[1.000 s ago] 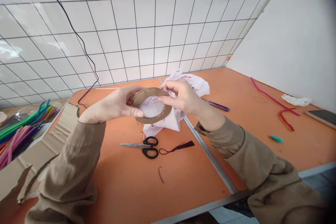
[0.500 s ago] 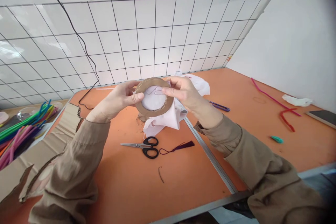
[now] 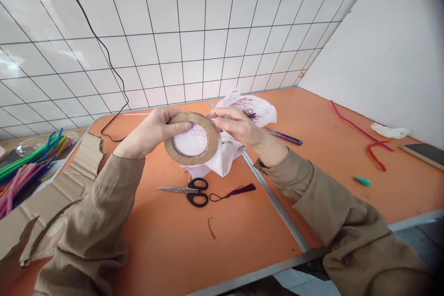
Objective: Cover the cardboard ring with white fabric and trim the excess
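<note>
My left hand point(image 3: 154, 129) grips a cardboard ring point(image 3: 190, 160) at its upper left, thumb on the front and fingers behind. White cloth point(image 3: 225, 157) lies behind the ring, shows through its opening with a faint drawn outline, and hangs loose at the lower right. At the ring's upper right edge, my right hand point(image 3: 239, 126) is closed in a pinch on the cloth; its fingertips partly hide the hold. Below on the table lie black-handled scissors point(image 3: 197, 193) and a dark purple tassel point(image 3: 239, 189).
Torn cardboard point(image 3: 69, 175) and colourful pipe cleaners point(image 3: 27, 171) lie at left. Behind my right hand is another white cloth point(image 3: 265, 110) with red marks, beside thread snips point(image 3: 286, 137). Red and pink pipe cleaners point(image 3: 376, 155), a green piece point(image 3: 363, 180) and a dark flat object point(image 3: 425, 153) lie right.
The ring and cloth have moved left and slightly down, with the ring tilted differently. My right thumb has left the ring's front for its outer edge. The marked cloth behind shows more.
</note>
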`<state>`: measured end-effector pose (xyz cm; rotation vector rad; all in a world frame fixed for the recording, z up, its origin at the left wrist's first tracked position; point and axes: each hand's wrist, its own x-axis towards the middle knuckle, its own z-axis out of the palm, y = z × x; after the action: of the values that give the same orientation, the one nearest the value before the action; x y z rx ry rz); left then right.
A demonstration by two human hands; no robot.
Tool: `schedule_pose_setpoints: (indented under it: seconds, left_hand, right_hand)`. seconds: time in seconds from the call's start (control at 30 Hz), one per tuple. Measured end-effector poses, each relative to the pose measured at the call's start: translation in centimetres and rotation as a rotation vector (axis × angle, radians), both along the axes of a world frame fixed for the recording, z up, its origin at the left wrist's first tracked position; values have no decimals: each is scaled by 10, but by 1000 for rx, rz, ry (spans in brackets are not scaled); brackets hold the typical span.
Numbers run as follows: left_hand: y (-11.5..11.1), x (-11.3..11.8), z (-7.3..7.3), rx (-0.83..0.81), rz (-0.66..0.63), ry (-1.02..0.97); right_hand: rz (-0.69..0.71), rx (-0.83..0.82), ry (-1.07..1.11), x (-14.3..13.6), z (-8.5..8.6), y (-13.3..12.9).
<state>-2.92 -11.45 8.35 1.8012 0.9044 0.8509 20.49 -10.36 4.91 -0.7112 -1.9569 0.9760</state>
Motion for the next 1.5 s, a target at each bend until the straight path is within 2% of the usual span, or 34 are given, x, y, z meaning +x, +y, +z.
schedule_pose_setpoints:
  seconds: [0.1, 0.17, 0.3, 0.47, 0.63, 0.87, 1.03, 1.13, 1.2, 1.33, 1.43, 1.5]
  left_hand:
    - [0, 0, 1, -11, -22, 10]
    - [-1, 1, 2, -39, -34, 22]
    - [-2, 2, 3, -103, -49, 26]
    - [-2, 4, 3, -119, -55, 55]
    - [-4, 5, 5, -127, -128, 85]
    - [-7, 4, 6, -23, -150, 154]
    - [-11, 9, 8, -27, -59, 164]
    - [-14, 13, 10, -77, 13, 179]
    - [-15, 15, 9, -106, 26, 158]
    - [-10, 14, 3, -108, -50, -5]
    - [-5, 11, -1, -133, 16, -170]
    - [-1, 9, -3, -158, 62, -209]
  right_hand:
    - [116, -142, 95, 4, 0, 4]
    - [110, -156, 80, 6, 2, 4]
    - [37, -85, 1, 7, 8, -1]
    - [-120, 9, 50, 3, 12, -5]
    - [-93, -81, 116, 2, 12, -6]
    - [-79, 11, 16, 1, 13, -7]
    - [-63, 2, 1, 3, 16, -9]
    - [-66, 83, -64, 2, 15, -10]
    - [-103, 115, -108, 0, 14, -11]
    - [-156, 108, -64, -4, 12, -9]
    - [-189, 95, 13, -2, 10, -5]
    - [-201, 89, 32, -1, 9, -3]
